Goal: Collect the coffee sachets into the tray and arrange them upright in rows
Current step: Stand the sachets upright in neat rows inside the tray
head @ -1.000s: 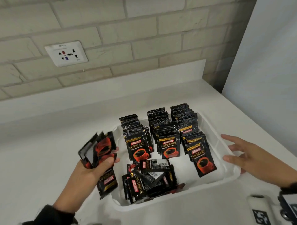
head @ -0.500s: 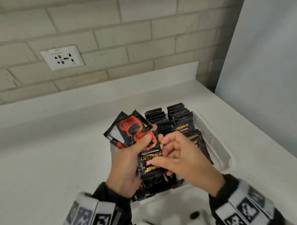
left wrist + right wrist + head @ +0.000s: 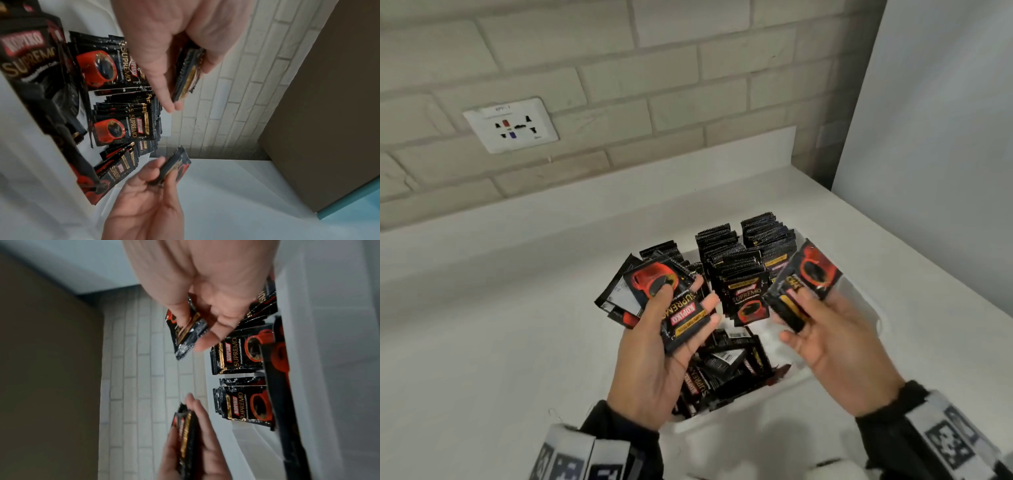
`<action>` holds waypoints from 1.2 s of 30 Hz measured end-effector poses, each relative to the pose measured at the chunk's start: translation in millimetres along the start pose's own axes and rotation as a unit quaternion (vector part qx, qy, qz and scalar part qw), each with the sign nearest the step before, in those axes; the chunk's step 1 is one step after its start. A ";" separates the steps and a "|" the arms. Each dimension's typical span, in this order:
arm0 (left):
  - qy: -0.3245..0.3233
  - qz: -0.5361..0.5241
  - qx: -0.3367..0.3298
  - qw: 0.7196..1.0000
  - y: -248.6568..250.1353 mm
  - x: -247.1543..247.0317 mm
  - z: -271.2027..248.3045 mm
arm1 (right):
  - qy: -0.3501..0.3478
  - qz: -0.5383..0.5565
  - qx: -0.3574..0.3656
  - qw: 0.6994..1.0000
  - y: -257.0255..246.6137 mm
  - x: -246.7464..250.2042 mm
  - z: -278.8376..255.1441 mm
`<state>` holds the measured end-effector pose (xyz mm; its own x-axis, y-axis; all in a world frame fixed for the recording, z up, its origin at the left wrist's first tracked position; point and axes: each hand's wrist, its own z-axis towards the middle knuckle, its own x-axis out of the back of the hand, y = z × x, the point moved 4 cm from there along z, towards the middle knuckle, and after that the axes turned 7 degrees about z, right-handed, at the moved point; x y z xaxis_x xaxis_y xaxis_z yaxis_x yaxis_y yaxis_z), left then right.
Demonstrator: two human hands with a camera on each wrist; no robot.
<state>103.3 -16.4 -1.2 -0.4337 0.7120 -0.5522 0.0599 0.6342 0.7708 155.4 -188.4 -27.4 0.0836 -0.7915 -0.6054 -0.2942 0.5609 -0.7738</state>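
Note:
A clear plastic tray [image 3: 866, 305] on the white counter holds three upright rows of black coffee sachets [image 3: 743, 270], with a loose pile of sachets [image 3: 726, 370] lying flat at its near end. My left hand [image 3: 664, 339] hovers over the tray's left side and grips a fanned stack of sachets [image 3: 654, 294], thumb pressed on top. My right hand [image 3: 825, 339] is raised over the tray's right side and pinches a single sachet [image 3: 804, 277] between thumb and fingers. The wrist views show the same holds: the left hand's stack [image 3: 187, 73] and the right hand's sachet [image 3: 187, 332].
The white counter [image 3: 500, 342] runs left and forward of the tray. A brick wall with a power socket [image 3: 512, 125] stands behind. A tall pale panel [image 3: 945, 137] closes the right side near the tray.
The right hand went from the tray's right rim to the left hand's stack, drew one sachet off it and moved back right. The left hand shifted its stack over the tray.

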 end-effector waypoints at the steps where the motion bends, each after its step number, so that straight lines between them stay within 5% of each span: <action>1: -0.003 0.008 -0.003 1.000 -0.4 4.4 0.6 | -0.011 -0.006 -0.003 1.000 -0.9 1.6 -1.5; 7: -0.028 0.064 0.011 0.997 -8.1 11.3 -1.7 | -0.108 -0.246 -0.027 0.963 18.0 -27.6 -17.1; 11: -0.053 0.098 0.007 0.994 -9.8 5.6 -2.4 | -0.102 -0.213 -0.071 0.969 36.0 -41.9 -18.6; 22: -0.070 0.045 0.009 0.996 -21.3 -2.5 -0.8 | -0.049 -0.181 -0.040 0.981 36.9 -35.6 -7.4; 30: 0.049 0.058 -0.065 0.995 -19.2 4.1 5.0 | -0.136 -0.184 -0.110 0.967 20.1 -24.1 2.9; 36: 0.111 0.030 -0.151 0.982 15.6 28.9 -1.2 | -0.154 -0.040 -0.083 0.984 -20.0 -0.9 24.5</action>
<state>90.6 13.7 -4.7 -0.6250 0.6410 -0.4455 -0.1631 0.4508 0.8776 184.5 -193.0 -15.9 0.3894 -0.7066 -0.5908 -0.4235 0.4323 -0.7961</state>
